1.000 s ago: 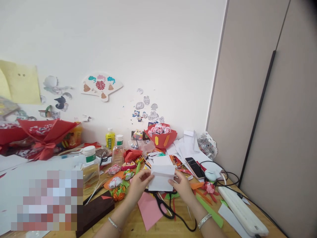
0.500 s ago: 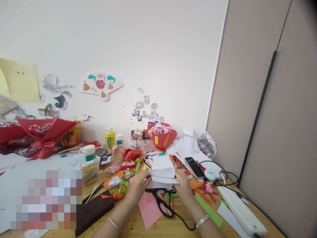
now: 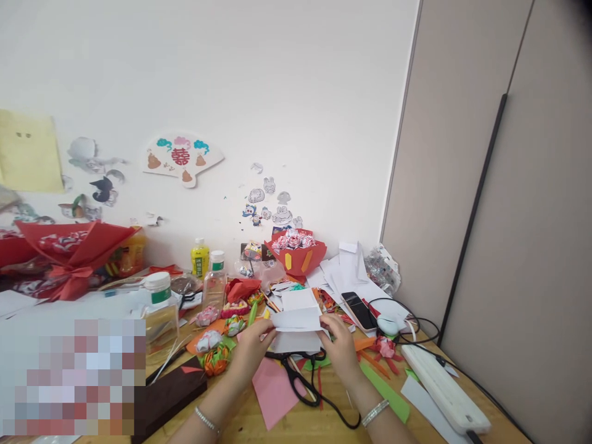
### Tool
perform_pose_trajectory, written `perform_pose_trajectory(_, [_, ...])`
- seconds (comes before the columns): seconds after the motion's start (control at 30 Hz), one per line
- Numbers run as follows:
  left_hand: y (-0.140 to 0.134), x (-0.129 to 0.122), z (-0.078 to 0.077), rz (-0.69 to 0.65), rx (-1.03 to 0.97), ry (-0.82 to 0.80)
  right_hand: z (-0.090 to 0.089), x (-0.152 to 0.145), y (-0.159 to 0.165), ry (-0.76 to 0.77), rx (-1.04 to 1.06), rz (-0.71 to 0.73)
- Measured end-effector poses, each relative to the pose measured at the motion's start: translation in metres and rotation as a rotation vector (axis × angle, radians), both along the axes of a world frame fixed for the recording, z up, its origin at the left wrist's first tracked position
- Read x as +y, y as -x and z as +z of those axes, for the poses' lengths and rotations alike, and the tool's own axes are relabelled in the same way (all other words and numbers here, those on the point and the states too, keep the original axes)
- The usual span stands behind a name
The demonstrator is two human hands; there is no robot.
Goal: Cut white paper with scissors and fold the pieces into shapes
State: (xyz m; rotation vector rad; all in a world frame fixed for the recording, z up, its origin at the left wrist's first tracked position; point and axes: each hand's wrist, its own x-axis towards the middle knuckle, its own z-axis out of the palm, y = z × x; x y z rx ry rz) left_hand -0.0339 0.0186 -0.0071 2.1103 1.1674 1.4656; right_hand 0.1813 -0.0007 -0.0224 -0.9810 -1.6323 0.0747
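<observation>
A sheet of white paper [image 3: 296, 319] with crosswise folds is held up over the middle of the table. My left hand [image 3: 252, 345] pinches its left edge, and my right hand [image 3: 340, 342] grips the right edge; both are closed on it. Just below the paper lie black-handled scissors [image 3: 303, 382], partly covered by it. A pink sheet [image 3: 272, 391] rests under the scissors. Left of my left hand are crumpled paper flowers, among them an orange and green one [image 3: 216, 359].
A phone [image 3: 359, 310], a white power strip [image 3: 444, 385] and black cables are on the right. Bottles [image 3: 200, 258], a jar [image 3: 160, 302] and a dark brown block [image 3: 171, 394] stand left. Red-wrapped bouquets [image 3: 296, 256] sit by the wall. Green and orange paper strips lie about.
The white paper's right edge, which stuck out beyond my right fingers, now looks more even with the fold. My hands stay on it. The whole view has shifted slightly.
</observation>
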Motion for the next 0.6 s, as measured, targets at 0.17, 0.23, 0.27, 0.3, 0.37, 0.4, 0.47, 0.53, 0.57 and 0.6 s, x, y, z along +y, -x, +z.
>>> perform_pose_trajectory(0.17, [0.0,0.003,-0.001,-0.023,-0.037,0.083,0.007,-0.008,-0.002,-0.081,-0.119,-0.039])
perform_pose_trajectory(0.23, [-0.001,0.004,-0.003,-0.023,-0.038,0.125,0.01,-0.01,-0.003,-0.087,-0.153,-0.069])
perform_pose_trajectory(0.27, [-0.001,0.004,-0.003,-0.018,-0.042,0.144,0.011,-0.011,-0.003,-0.083,-0.157,-0.077])
perform_pose_trajectory(0.3, [-0.001,0.004,-0.003,-0.013,-0.05,0.164,0.012,-0.011,-0.003,-0.076,-0.152,-0.075])
perform_pose_trajectory(0.37, [-0.002,0.003,-0.002,-0.009,-0.077,0.206,0.013,-0.011,-0.002,-0.056,-0.111,-0.049])
perform_pose_trajectory(0.4, [-0.002,0.002,-0.002,-0.012,-0.094,0.226,0.014,-0.01,-0.002,-0.041,-0.082,-0.031])
perform_pose_trajectory(0.47, [-0.002,0.002,0.0,-0.027,-0.118,0.258,0.015,-0.01,-0.001,-0.003,-0.017,0.007])
perform_pose_trajectory(0.53, [-0.002,0.001,0.001,-0.047,-0.135,0.278,0.015,-0.009,-0.001,0.041,0.035,0.052])
perform_pose_trajectory(0.57, [-0.002,0.001,0.001,-0.054,-0.141,0.286,0.016,-0.009,-0.001,0.059,0.051,0.078])
perform_pose_trajectory(0.6, [-0.002,0.001,0.002,-0.058,-0.143,0.294,0.016,-0.009,-0.001,0.071,0.06,0.1])
